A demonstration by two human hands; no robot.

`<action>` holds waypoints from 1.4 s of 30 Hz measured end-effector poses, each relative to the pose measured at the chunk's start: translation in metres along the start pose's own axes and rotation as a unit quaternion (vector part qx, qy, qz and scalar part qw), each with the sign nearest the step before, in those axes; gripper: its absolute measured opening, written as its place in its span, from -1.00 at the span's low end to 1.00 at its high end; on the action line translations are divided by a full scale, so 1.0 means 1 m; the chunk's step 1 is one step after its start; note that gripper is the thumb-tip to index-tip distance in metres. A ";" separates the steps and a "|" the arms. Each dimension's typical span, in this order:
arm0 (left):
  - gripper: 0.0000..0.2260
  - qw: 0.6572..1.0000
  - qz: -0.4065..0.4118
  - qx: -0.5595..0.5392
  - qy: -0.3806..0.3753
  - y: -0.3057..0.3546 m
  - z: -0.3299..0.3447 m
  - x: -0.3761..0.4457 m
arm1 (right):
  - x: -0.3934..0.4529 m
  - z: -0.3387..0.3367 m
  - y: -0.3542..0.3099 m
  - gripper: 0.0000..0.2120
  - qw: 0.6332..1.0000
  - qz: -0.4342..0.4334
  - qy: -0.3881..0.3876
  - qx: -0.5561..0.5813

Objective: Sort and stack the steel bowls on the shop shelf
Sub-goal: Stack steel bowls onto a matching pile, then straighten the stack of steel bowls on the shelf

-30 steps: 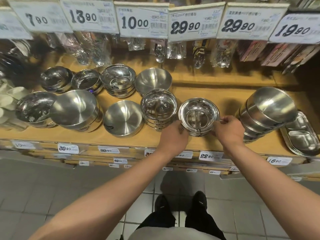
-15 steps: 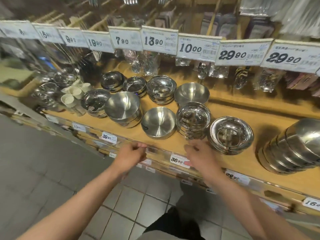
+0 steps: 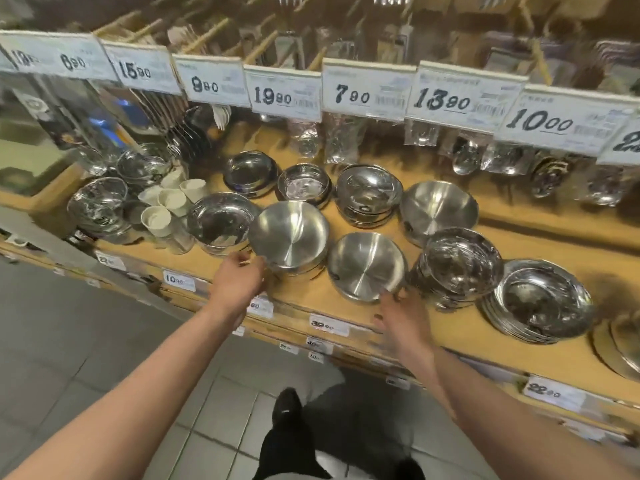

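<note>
Two hands at shelf (image 3: 464,336) edge: left hand (image 3: 239,280) fingers curled, touching large brushed bowl (image 3: 289,233); right hand (image 3: 401,315) blurred, fingers spread just below smaller brushed bowl (image 3: 365,266).

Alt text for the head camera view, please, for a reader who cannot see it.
A person's left hand reaches to the rim of a brushed steel bowl and the right hand to a second brushed bowl on a wooden shop shelf. More steel bowls, some stacked, and white cups sit around them under hanging price tags.
</note>
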State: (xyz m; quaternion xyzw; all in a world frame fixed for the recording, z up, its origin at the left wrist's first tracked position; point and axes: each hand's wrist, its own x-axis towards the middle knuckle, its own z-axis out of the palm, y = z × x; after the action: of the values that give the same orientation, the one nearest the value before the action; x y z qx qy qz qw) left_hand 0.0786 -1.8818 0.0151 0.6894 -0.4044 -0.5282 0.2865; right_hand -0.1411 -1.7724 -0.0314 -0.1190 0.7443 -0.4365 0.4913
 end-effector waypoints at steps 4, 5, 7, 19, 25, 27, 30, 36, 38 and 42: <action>-0.44 0.995 0.017 0.063 -0.073 0.007 -0.010 0.040 | 0.009 0.025 0.005 -0.49 0.995 -0.006 0.101 -0.009; -0.44 0.993 0.024 0.079 -0.081 0.009 -0.011 0.045 | 0.010 0.029 0.007 -0.44 0.992 0.002 0.123 -0.020; -0.59 0.988 0.051 0.124 -0.081 0.015 -0.013 0.047 | 0.014 0.036 0.010 -0.42 0.989 0.019 0.146 -0.033; -0.67 0.991 -0.009 0.102 -0.088 0.023 -0.009 0.064 | 0.018 0.058 0.005 -0.70 0.984 0.052 0.164 0.051; -0.71 0.991 0.006 0.123 -0.051 0.029 -0.013 0.055 | 0.013 0.066 0.004 -0.71 0.986 0.042 0.154 0.056; -0.70 0.994 -0.002 0.080 -0.076 0.034 -0.011 0.049 | 0.012 0.065 0.005 -0.70 0.987 0.042 0.147 0.040; -0.68 0.993 0.000 0.046 -0.110 0.039 -0.007 0.039 | 0.006 0.060 -0.001 -0.66 0.993 0.056 0.104 0.027; -0.87 0.977 -0.024 0.044 -0.207 0.048 0.010 0.025 | -0.014 0.037 -0.030 -0.50 0.987 -0.019 0.149 -0.050; -0.81 0.972 -0.035 0.036 -0.231 0.049 0.018 0.020 | -0.027 0.033 -0.045 -0.58 0.994 -0.030 0.059 0.086; -0.61 0.959 -0.064 -0.003 -0.275 0.054 0.037 0.005 | -0.038 0.028 -0.061 -0.45 0.990 -0.027 -0.016 0.139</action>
State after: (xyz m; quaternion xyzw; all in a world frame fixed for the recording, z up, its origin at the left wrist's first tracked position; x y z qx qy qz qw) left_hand 0.0302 -1.9128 0.0465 0.5408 -0.4213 -0.7160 0.1320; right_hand -0.1146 -1.8004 0.0355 -0.0768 0.6648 -0.5469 0.5030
